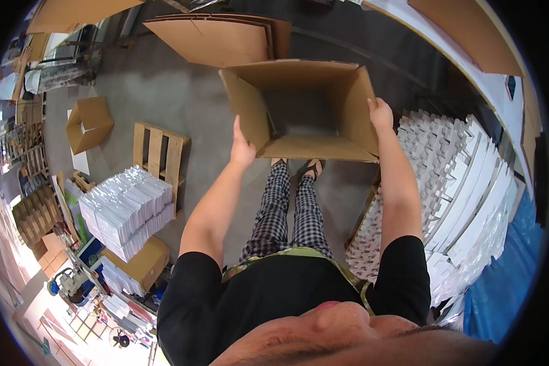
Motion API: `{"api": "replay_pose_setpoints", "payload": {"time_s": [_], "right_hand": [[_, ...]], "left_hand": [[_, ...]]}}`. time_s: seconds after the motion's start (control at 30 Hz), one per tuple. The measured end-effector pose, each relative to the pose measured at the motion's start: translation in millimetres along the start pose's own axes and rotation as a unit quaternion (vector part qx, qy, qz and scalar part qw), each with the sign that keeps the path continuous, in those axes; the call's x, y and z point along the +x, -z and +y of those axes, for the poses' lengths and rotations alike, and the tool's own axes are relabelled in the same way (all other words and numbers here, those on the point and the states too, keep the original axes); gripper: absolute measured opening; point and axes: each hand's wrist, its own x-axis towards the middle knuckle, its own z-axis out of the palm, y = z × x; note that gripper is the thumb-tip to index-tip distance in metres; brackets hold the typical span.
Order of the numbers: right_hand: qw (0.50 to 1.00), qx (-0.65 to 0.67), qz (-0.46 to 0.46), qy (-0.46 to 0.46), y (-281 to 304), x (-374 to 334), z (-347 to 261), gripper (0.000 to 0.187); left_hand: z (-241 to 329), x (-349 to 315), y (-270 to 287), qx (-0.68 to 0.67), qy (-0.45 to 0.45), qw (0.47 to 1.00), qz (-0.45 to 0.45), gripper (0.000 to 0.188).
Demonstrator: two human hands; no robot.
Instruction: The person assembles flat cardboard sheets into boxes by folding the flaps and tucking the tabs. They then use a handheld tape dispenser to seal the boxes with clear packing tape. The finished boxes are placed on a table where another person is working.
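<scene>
A brown cardboard box (314,147) is held up in front of me, over my feet. It is opened out into a square tube, and the grey floor shows through it. My left hand (243,149) presses on the outside of its left wall near the lower corner, with a finger stretched up along the board. On the other side, my right hand (381,114) grips the edge of the right wall, fingers bent round the board. Beyond the box, a stack of flattened cardboard boxes (216,44) leans upright.
To the right stands a tall stack of white notched pieces (436,177). At the left are a wooden pallet (155,149), bundled white sheets (125,201) and a small open carton (90,124). A closed carton (141,263) sits lower left. Another person's hand (25,56) shows far left.
</scene>
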Motion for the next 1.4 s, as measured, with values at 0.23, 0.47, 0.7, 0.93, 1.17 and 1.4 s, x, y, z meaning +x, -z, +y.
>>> {"api": "replay_pose_setpoints", "payload": {"time_s": [0.23, 0.47, 0.7, 0.93, 1.17, 1.4], "right_hand": [[0.998, 0.045, 0.01, -0.034, -1.6, -30.0, -5.3, 0.041], [0.995, 0.068, 0.04, -0.056, -23.0, -50.7, -16.3, 0.038], [0.995, 0.049, -0.025, -0.084, -35.0, -65.3, -42.7, 0.04], [0.985, 0.047, -0.139, 0.091, -45.2, -111.3, -59.3, 0.042], [0.867, -0.144, -0.299, 0.373, -49.8, -207.0, -136.3, 0.043], [0.812, -0.116, -0.284, 0.497, -58.6, -235.4, -207.2, 0.047]], "left_hand": [[-26.7, 9.0, 7.9, -0.02, 0.038, 0.997, -0.058, 0.084], [-84.9, -12.5, 25.8, 0.006, 0.023, 0.995, -0.096, 0.083], [-87.8, -12.5, 22.6, -0.001, 0.075, 0.991, -0.106, 0.085], [-113.4, -25.6, 13.4, -0.081, 0.135, 0.987, -0.011, 0.084], [-139.9, -33.4, 44.4, -0.567, 0.309, 0.751, 0.143, 0.049], [-181.4, -42.5, 106.5, -0.743, 0.286, 0.596, 0.109, 0.063]]}}
